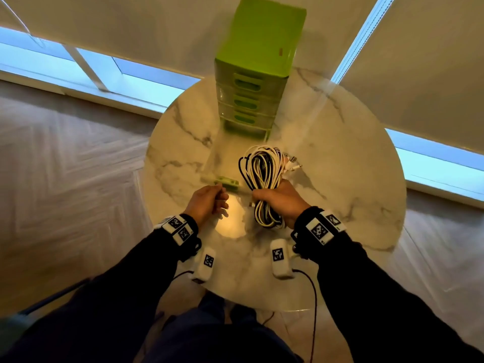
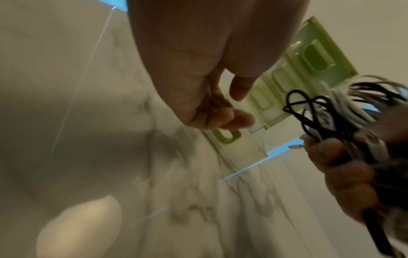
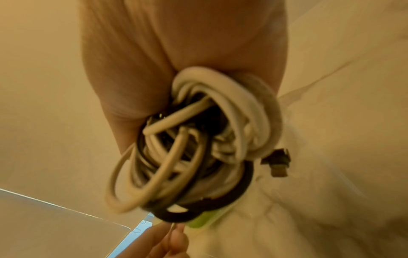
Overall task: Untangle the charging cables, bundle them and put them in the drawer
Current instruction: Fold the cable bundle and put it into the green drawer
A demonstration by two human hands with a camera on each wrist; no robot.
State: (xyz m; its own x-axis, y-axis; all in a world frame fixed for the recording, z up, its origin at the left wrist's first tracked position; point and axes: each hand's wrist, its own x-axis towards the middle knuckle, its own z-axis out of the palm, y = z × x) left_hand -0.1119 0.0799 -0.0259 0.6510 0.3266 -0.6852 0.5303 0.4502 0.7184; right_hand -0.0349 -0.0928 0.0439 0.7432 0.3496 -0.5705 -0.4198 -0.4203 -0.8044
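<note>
My right hand [image 1: 277, 200] grips a coiled bundle of white and black charging cables [image 1: 262, 166] round its middle, above the marble table; loops stick out both ways and plug ends [image 1: 293, 163] fan to the right. The right wrist view shows the coil [image 3: 198, 148] filling the fist. A green drawer tower [image 1: 251, 95] stands at the table's far side. Its clear bottom drawer [image 1: 227, 182] with a green handle [image 2: 225, 137] is pulled out towards me. My left hand [image 1: 209, 200] pinches the drawer's front edge just left of the bundle, its fingers [image 3: 163, 242] curled.
The round marble table [image 1: 340, 179] has bare top on both sides of the tower and in front of my hands. Its near edge is close to my knees. Wood floor and low windows surround it. Thin wires hang from my wrist cameras.
</note>
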